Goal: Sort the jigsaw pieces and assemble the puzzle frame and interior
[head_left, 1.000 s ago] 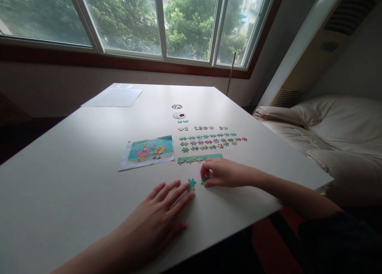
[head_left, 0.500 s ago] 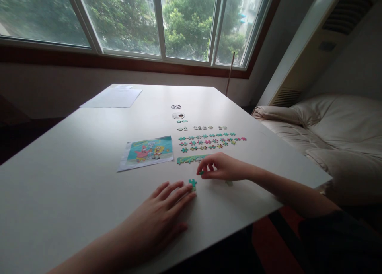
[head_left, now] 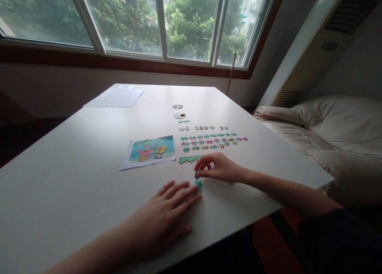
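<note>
White and smooth, the broad tabletop (head_left: 74,194) fills the middle of my head view. I see the left hand (head_left: 167,214) palm down on it, fingers stretched out and slightly spread, gripping nothing; its foremost fingertips rest against a small teal jigsaw piece with knobbed edges (head_left: 198,183). Something pale green shows just below that piece, partly covered by the fingers.

Just beyond, the right hand (head_left: 219,166) pinches a small dark green jigsaw piece (head_left: 196,173) between thumb and curled fingers. I read that piece as right beside the teal one's far edge, but I cannot tell whether they touch. A small pale piece (head_left: 231,183) is partly visible below the right wrist.

Past the right hand's fingers lies a flat green strip of joined puzzle pieces (head_left: 188,159), its right part hidden from me. Loose multicoloured jigsaw pieces (head_left: 209,142) sit in rows farther off, with two flat round objects (head_left: 180,115) beyond them. To the strip's left I have a white paper sheet printed with a colourful cartoon scene (head_left: 152,150). Plain white paper (head_left: 116,98) lies near the far left corner.
</note>
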`<state>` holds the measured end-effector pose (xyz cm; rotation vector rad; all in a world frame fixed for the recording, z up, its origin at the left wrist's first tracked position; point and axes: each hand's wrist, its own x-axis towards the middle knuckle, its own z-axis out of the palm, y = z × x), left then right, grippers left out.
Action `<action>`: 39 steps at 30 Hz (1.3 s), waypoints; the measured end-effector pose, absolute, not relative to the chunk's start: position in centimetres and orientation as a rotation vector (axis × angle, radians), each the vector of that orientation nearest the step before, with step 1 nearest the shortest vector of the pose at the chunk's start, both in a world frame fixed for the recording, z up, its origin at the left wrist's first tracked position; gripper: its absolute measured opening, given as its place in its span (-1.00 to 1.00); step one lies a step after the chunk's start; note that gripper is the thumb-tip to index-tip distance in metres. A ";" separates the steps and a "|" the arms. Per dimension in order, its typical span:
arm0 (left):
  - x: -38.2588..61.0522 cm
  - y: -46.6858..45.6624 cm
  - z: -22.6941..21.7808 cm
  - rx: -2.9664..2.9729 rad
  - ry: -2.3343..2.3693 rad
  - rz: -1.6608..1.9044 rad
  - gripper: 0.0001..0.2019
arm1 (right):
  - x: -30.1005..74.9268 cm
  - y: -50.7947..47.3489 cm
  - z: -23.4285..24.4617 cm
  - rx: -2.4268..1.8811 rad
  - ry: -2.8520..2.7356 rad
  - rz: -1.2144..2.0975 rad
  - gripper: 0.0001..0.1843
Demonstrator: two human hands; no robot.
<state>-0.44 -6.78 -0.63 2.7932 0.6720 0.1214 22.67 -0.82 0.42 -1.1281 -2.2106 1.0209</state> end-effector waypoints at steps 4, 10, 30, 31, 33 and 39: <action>-0.4 -6.8 -0.7 2.786 0.670 0.155 -0.47 | 22.7 -0.8 0.1 -1.152 -2.253 0.999 -0.81; -0.3 -6.7 -0.5 2.816 0.691 0.057 -0.47 | 22.7 -0.9 0.2 -1.150 -2.363 0.811 -0.85; -0.4 -6.8 -0.5 2.842 0.680 0.066 -0.49 | 24.1 0.1 1.0 -1.100 -2.371 0.498 -0.88; -0.4 -6.8 -0.5 2.843 0.678 0.074 -0.49 | 24.6 0.4 1.2 -1.116 -2.370 0.476 -0.88; -0.4 -6.8 -0.4 2.845 0.674 0.086 -0.50 | 25.8 1.2 1.7 -1.128 -2.393 0.432 -0.88; -0.4 -6.8 -0.4 2.876 0.682 0.105 -0.52 | 29.4 2.8 2.3 -1.169 -2.631 0.405 -0.88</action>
